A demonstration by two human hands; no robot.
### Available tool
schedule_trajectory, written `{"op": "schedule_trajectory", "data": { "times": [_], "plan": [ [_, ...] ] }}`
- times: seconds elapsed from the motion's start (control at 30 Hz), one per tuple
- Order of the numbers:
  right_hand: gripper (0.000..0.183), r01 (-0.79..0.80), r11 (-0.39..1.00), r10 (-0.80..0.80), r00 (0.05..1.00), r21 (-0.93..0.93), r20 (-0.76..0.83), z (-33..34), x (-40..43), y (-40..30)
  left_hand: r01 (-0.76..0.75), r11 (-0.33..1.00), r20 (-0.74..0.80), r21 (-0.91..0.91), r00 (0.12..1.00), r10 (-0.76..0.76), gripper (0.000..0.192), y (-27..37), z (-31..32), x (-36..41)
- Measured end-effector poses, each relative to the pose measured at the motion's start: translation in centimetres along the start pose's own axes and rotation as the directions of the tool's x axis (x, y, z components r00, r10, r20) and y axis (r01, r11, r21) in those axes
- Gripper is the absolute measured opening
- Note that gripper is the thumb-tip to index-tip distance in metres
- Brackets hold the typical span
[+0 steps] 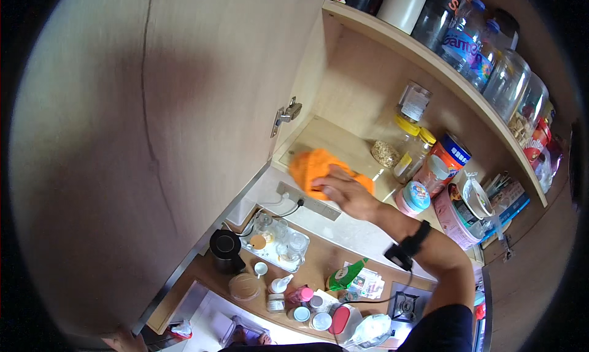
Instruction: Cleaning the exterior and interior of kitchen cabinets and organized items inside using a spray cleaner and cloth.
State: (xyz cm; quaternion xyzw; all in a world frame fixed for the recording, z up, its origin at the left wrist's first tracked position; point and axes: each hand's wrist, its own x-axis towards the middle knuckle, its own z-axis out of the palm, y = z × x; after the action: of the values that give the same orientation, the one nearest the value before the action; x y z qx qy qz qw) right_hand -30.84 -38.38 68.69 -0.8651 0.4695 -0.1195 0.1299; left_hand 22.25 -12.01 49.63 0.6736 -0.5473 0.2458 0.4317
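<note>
My right hand (346, 191) presses an orange cloth (307, 172) over the front left part of the wall cabinet's lower shelf (317, 133). The cloth is blurred and bunched under my fingers. A black strap with a small device (407, 247) is around that wrist. At the bottom left, only part of my left hand (124, 343) shows beside the lower edge of the open wooden cabinet door (110, 177); its fingers are mostly hidden. Right of the cloth stand yellow-lidded jars (409, 156) and a pink tub with a blue lid (414, 196).
Bottles and jars (506, 78) crowd the upper shelf (437, 64). A pink basin (453, 216) holds packets. On the counter below are a black kettle (225, 251), a tray of glassware (276, 246), several lidded jars (320, 321) and a gas hob (406, 306). A cable (368, 301) trails from my wrist.
</note>
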Motion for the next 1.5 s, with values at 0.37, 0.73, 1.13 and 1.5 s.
{"op": "schedule_trajectory", "data": {
  "times": [0.37, 0.73, 1.13, 1.5],
  "plan": [
    [0.053, -0.438, 0.778, 0.442, 0.891, -0.451, -0.101, -0.2, 8.0, 7.8, -0.022, 0.999, -0.054, 0.033, 0.998, 0.024, 0.031, -1.4, 0.8, 0.5],
    [0.043, -0.095, 0.944, -0.038, 0.921, -0.317, -0.388, 3.5, -3.5, 2.1, -0.078, 0.989, -0.09, 0.122, 0.992, 0.089, 0.029, -5.9, 2.9, 0.9],
    [0.04, -0.033, 0.914, -0.164, 0.883, -0.405, -0.441, 4.3, 0.1, -0.8, -0.046, 0.998, -0.082, 0.045, 0.995, 0.049, 0.027, -2.8, 1.8, 3.1],
    [0.035, -0.095, 0.888, -0.197, 0.806, -0.451, -0.558, 5.2, -4.0, 0.6, -0.175, 0.97, -0.093, 0.17, 0.977, 0.192, 0.03, -1.6, 0.5, 4.0]
  ]
}}
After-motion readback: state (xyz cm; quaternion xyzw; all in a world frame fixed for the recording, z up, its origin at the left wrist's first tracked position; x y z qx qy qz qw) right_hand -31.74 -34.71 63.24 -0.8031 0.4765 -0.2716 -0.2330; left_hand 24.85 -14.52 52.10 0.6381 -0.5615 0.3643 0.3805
